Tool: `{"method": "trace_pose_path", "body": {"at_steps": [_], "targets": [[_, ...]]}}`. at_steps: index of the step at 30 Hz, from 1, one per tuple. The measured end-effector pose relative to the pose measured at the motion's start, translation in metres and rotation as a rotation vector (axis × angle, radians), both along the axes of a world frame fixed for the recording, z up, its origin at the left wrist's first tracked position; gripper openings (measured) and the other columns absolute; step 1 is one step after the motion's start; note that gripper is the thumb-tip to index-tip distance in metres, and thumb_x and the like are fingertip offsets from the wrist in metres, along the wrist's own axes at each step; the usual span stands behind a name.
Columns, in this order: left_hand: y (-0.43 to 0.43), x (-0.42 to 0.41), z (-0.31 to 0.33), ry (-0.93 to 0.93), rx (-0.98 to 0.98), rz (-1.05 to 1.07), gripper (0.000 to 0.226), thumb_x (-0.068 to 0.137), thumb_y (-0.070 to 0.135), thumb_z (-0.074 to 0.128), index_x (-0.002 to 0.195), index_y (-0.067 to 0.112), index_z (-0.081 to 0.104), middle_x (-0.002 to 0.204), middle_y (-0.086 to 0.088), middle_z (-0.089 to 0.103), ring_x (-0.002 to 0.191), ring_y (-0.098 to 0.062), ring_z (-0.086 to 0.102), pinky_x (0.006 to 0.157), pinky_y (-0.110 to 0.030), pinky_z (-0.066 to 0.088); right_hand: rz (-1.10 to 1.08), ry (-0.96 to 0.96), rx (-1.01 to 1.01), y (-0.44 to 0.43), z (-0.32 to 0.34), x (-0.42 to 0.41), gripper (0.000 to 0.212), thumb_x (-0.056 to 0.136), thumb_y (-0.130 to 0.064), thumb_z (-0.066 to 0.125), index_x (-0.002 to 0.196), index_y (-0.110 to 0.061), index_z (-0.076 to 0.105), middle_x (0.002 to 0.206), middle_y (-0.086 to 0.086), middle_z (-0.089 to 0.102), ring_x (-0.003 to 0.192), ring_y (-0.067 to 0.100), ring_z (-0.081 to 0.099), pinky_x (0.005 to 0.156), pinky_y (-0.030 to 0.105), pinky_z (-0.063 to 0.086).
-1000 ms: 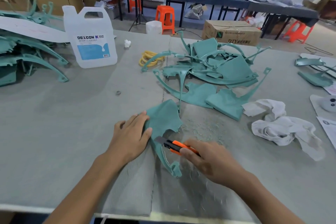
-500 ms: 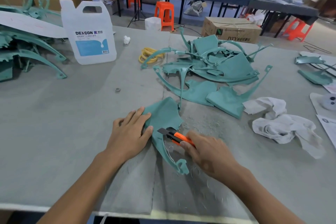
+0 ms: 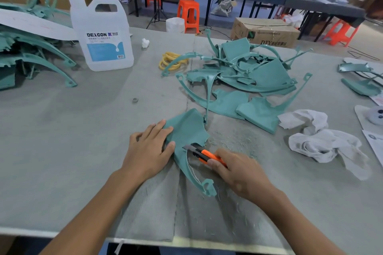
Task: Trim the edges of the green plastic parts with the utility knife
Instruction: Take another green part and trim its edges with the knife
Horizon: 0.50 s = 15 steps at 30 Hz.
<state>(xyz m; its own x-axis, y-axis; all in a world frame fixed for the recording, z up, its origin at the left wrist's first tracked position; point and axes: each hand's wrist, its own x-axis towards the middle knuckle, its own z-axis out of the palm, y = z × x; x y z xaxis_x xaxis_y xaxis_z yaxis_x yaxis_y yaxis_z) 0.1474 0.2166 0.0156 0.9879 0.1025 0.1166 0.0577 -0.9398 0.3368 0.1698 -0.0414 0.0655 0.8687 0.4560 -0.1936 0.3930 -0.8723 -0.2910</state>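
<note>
A green plastic part (image 3: 187,130) lies flat on the grey table (image 3: 62,141), its curved arm running toward me to a small loop. My left hand (image 3: 148,149) presses on the part's left side with straight, spread fingers. My right hand (image 3: 238,172) grips an orange utility knife (image 3: 204,154). The knife's blade tip touches the part's inner edge just right of my left thumb. A thin white sliver hangs along the curved arm.
A heap of green parts (image 3: 248,76) lies behind, and another stack (image 3: 24,56) sits at the far left. A white DEXCON jug (image 3: 103,35), yellow rings (image 3: 172,61) and white rags (image 3: 323,141) are on the table. Plastic shavings litter the surface near the knife.
The knife has slid away from me along the part's inner edge, toward its wide body. My left hand stays pressed on the part.
</note>
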Motion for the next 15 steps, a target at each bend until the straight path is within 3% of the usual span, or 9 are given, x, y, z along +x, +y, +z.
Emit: {"method": "trace_pose_path", "body": {"at_steps": [9, 15], "targets": [[-0.001, -0.001, 0.001, -0.006, 0.014, 0.008, 0.053, 0.102, 0.057, 0.028, 0.150, 0.037, 0.035, 0.165, 0.012, 0.019, 0.149, -0.004, 0.015, 0.113, -0.035, 0.013, -0.109, -0.244, -0.172, 0.007, 0.001, -0.005, 0.039, 0.103, -0.064, 0.024, 0.110, -0.031, 0.045, 0.101, -0.008, 0.054, 0.079, 0.021, 0.054, 0.062, 0.034, 0.041], [-0.003, -0.002, 0.003, -0.020, 0.016, 0.011, 0.053, 0.101, 0.058, 0.029, 0.149, 0.036, 0.037, 0.164, 0.010, 0.023, 0.149, -0.006, 0.019, 0.113, -0.036, 0.014, -0.056, -0.225, -0.157, 0.006, -0.005, -0.011, 0.040, 0.102, -0.064, 0.024, 0.111, -0.031, 0.047, 0.095, -0.010, 0.050, 0.084, 0.019, 0.059, 0.066, 0.035, 0.048]]}}
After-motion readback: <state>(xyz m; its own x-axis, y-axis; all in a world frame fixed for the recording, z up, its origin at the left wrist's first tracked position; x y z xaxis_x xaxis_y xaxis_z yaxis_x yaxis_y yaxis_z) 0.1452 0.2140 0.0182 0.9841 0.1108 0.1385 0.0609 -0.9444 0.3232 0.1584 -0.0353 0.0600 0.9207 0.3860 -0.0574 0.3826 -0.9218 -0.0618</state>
